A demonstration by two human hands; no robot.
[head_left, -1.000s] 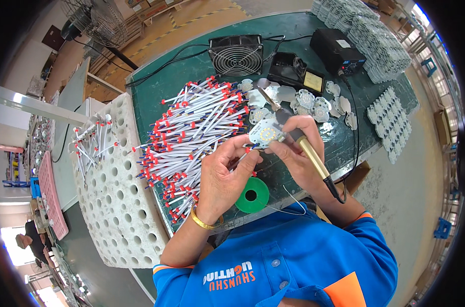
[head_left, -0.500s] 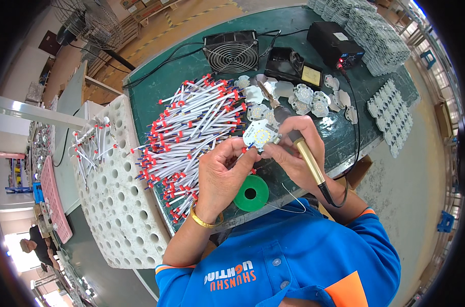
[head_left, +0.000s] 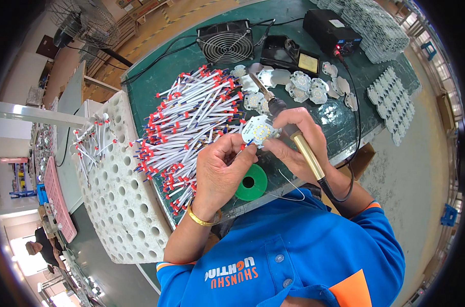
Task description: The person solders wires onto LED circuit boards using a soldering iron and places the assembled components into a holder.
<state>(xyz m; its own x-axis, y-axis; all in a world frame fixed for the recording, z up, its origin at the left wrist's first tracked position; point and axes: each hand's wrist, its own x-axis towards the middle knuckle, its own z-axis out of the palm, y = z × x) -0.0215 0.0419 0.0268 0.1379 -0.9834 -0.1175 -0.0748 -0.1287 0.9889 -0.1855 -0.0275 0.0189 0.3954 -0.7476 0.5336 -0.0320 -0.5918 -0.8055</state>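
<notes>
A round white LED board (head_left: 255,132) with a ring of yellow chips is held up between my two hands over the bench. The closed fingertips of my left hand (head_left: 219,169) pinch a wire lead (head_left: 244,147) with a red piece at the board's near left edge; most of the lead is hidden. In my closed right hand (head_left: 306,140) lies a soldering iron (head_left: 310,157) with a gold-coloured handle. Its tip points up and away, apart from the board, while my right thumb and index finger reach the board's right side.
White leads with red ends (head_left: 191,123) form a heap at left, beside a holed foam block (head_left: 120,204). A green solder spool (head_left: 258,189) sits near the bench edge. Beyond are loose boards (head_left: 299,84), a small fan (head_left: 226,43), an iron stand (head_left: 283,53) and a black power unit (head_left: 332,30).
The whole view has shifted slightly. Both hands keep their grip near the board, with only small finger movements. A red end below my left fingertips no longer shows.
</notes>
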